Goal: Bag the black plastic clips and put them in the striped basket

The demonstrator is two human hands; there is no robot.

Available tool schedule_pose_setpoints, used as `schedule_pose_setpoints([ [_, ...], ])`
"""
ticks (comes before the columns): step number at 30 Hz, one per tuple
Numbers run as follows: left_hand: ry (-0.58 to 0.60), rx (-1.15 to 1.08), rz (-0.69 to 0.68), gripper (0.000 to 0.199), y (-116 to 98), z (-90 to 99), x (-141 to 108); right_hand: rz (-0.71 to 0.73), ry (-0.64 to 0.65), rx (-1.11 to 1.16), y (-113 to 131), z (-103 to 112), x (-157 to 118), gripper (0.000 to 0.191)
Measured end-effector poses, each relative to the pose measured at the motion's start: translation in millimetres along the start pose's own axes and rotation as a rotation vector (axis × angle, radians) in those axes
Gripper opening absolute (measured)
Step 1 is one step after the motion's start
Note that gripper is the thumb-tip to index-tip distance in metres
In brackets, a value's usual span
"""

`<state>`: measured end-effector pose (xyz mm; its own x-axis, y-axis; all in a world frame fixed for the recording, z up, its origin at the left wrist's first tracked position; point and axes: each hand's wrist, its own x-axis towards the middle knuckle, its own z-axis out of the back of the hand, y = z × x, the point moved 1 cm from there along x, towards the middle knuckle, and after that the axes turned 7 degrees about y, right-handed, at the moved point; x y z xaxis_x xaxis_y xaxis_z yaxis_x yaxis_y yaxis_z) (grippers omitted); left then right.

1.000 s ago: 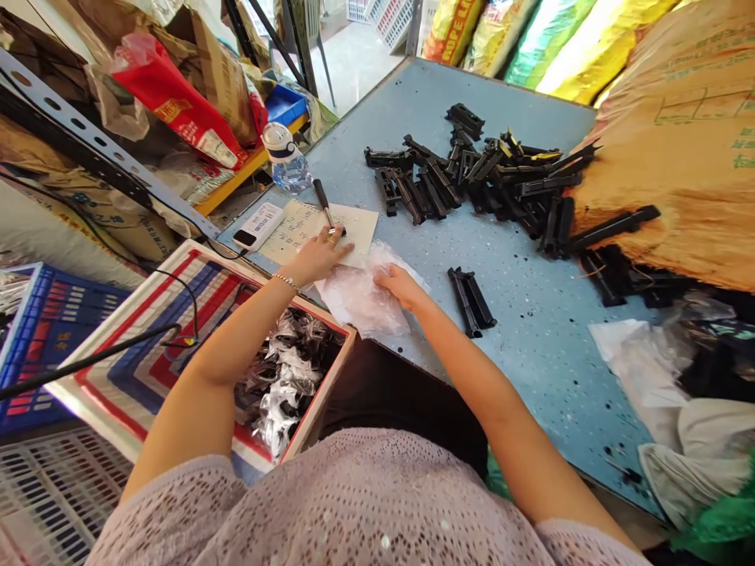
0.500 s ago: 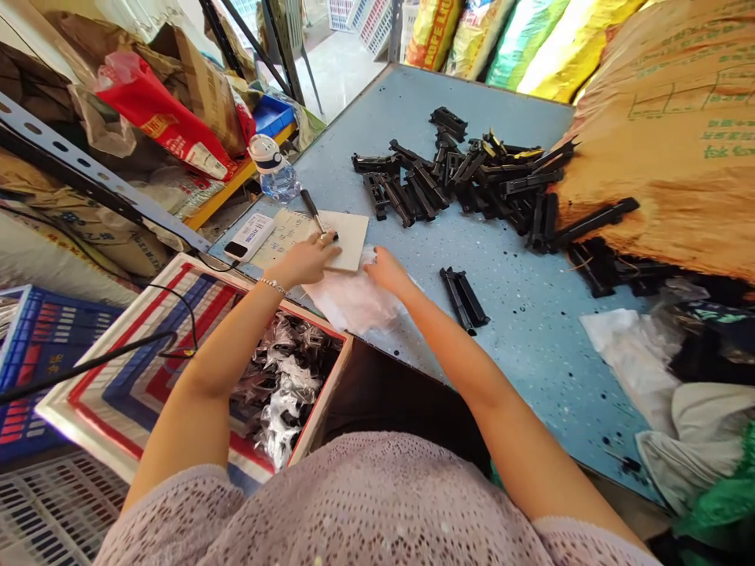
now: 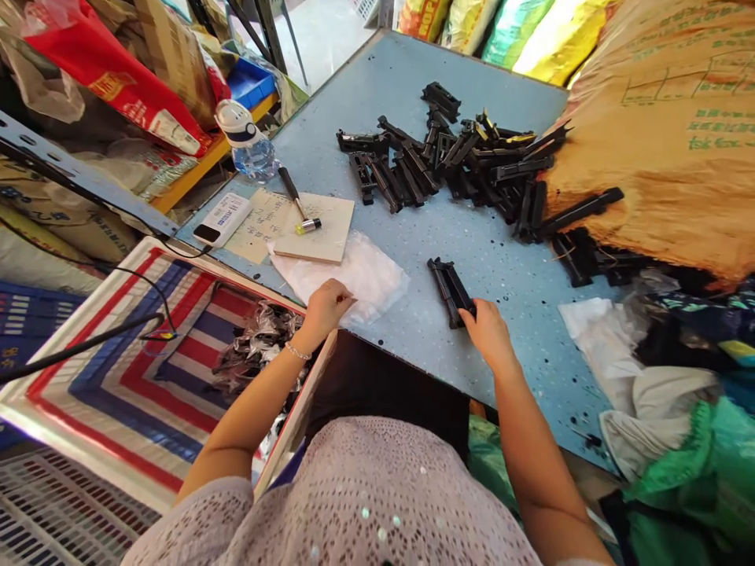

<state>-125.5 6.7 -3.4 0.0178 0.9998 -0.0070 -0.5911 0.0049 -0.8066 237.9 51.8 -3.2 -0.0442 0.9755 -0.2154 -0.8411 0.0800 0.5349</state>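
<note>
My right hand (image 3: 487,330) grips the near end of a black plastic part (image 3: 461,288), one of two lying side by side on the blue table. My left hand (image 3: 328,308) is at the near edge of a stack of thin white plastic bags (image 3: 369,277), its fingertips pinched together; what is between them is too small to tell. Beyond the bags, a small hammer (image 3: 293,200) rests on a pale board (image 3: 330,233), beside a sheet with handwriting (image 3: 258,223). Many more black parts (image 3: 413,169) lie in a pile farther back.
A striped crate (image 3: 194,346) holding wrapped parts stands at the table's left edge. A white device (image 3: 222,218) and a water bottle (image 3: 251,149) are on the left. A large orange sack (image 3: 666,134) and cloths (image 3: 666,401) occupy the right.
My left hand has left the board and hammer and come nearer my body. My right hand has let go of the bags, moved right and taken hold of a black part. The view has shifted.
</note>
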Motion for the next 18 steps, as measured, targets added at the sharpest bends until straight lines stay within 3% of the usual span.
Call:
schedule_pose_setpoints([
  [3,0.138,-0.428,0.146,0.03,-4,5.8,5,-0.061,0.121,0.614,2,-9,-12,0.034],
  [6,0.163,-0.674,0.216,0.033,-19,-6.9,8,-0.063,0.371,1.219,43,-32,-33,0.035],
  [8,0.083,-0.69,0.206,0.032,-29,-20.8,8,-0.031,0.511,1.327,80,-51,-43,0.037],
  [11,-0.03,-0.59,0.134,0.027,-37,-31.7,6,0.026,0.462,1.368,118,-75,-41,0.035],
  [15,-0.092,-0.202,-0.078,0.005,-34,-16.0,-1,-0.031,0.325,1.429,110,-84,-21,0.033],
  [18,-0.004,0.071,-0.206,0.035,-33,-7.6,-3,-0.064,0.328,1.414,88,-74,-18,0.033],
])
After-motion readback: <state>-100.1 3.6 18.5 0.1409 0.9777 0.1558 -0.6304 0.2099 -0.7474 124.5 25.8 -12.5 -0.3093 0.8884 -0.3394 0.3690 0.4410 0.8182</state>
